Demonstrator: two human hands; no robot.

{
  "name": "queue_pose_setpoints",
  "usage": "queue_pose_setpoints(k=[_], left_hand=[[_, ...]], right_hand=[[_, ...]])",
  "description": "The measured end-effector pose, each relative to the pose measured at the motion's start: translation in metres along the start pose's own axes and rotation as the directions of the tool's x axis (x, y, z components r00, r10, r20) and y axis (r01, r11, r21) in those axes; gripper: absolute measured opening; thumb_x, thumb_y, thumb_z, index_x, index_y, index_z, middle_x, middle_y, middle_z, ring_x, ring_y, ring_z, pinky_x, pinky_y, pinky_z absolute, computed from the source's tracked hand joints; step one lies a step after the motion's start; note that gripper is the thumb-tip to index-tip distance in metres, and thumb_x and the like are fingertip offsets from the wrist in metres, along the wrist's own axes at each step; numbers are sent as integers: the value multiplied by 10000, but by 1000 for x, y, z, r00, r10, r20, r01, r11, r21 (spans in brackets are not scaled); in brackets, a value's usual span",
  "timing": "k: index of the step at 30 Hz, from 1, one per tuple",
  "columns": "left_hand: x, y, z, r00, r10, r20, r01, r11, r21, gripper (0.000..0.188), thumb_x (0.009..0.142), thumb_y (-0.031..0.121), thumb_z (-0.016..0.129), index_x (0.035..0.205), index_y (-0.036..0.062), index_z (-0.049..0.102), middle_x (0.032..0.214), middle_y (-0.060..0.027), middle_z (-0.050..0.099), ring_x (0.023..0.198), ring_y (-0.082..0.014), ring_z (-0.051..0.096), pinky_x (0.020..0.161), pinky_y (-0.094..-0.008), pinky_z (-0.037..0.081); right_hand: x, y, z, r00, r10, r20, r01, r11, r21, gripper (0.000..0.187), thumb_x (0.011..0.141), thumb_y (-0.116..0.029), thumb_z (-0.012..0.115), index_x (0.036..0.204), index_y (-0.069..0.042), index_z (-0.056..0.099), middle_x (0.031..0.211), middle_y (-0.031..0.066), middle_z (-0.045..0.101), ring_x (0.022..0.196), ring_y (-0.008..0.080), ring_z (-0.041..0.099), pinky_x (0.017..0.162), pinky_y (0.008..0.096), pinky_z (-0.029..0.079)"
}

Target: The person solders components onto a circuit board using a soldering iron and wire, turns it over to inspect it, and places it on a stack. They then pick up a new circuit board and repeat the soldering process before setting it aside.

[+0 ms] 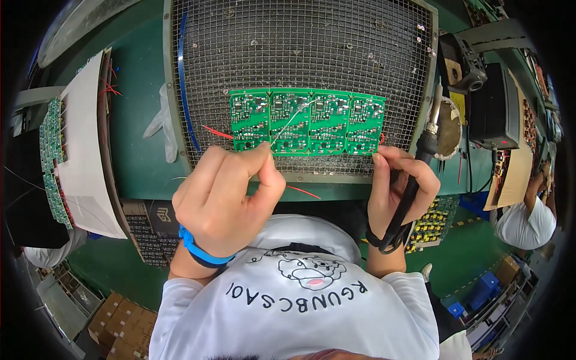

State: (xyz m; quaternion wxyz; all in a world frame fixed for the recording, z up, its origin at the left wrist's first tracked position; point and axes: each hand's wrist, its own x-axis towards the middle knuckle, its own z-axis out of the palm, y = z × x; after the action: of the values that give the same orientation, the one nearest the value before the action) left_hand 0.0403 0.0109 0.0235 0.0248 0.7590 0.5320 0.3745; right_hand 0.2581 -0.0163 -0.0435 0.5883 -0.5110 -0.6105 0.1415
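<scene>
A green circuit board panel (pixel 307 123), divided into several matching sections with small components, lies flat on a wire mesh. My left hand (pixel 231 195) is closed at the board's near left edge, pinching a thin solder wire (pixel 292 120) that slants up across the board. My right hand (pixel 403 186) is closed around the dark handle of a soldering iron (pixel 426 146), whose metal tip points away, to the right of the board. The thumb and index finger of that hand also touch the board's near right corner. Red wires (pixel 217 132) stick out at the board's left end.
The framed mesh (pixel 300 60) sits on a green table. A round holder (pixel 449 129) and a dark box-shaped unit (pixel 501 108) stand at right. At left are a white glove (pixel 161 126), a white panel (pixel 90 150) and more boards (pixel 54 162). Another person (pixel 528 225) is at far right.
</scene>
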Motion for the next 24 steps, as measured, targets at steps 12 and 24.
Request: queue_pose_setpoints(k=[12, 24], left_hand=[[-8, 3, 3, 999, 20, 36, -18, 998, -56, 219, 671, -35, 755, 859, 63, 699, 641, -35, 513, 456, -163, 469, 408, -289, 391], [-10, 3, -1, 999, 17, 39, -14, 998, -67, 230, 669, -32, 761, 870, 62, 701, 645, -37, 503, 467, -167, 483, 418, -289, 404]], right_hand=[[-1, 1, 0, 1000, -19, -1, 19, 1000, -13, 403, 832, 121, 703, 1101, -22, 439, 912, 205, 700, 796, 190, 704, 664, 258, 567], [-3, -4, -2, 997, 39, 68, -37, 999, -34, 395, 872, 146, 634, 1133, -24, 392, 999, 211, 657, 881, 193, 667, 802, 285, 542]])
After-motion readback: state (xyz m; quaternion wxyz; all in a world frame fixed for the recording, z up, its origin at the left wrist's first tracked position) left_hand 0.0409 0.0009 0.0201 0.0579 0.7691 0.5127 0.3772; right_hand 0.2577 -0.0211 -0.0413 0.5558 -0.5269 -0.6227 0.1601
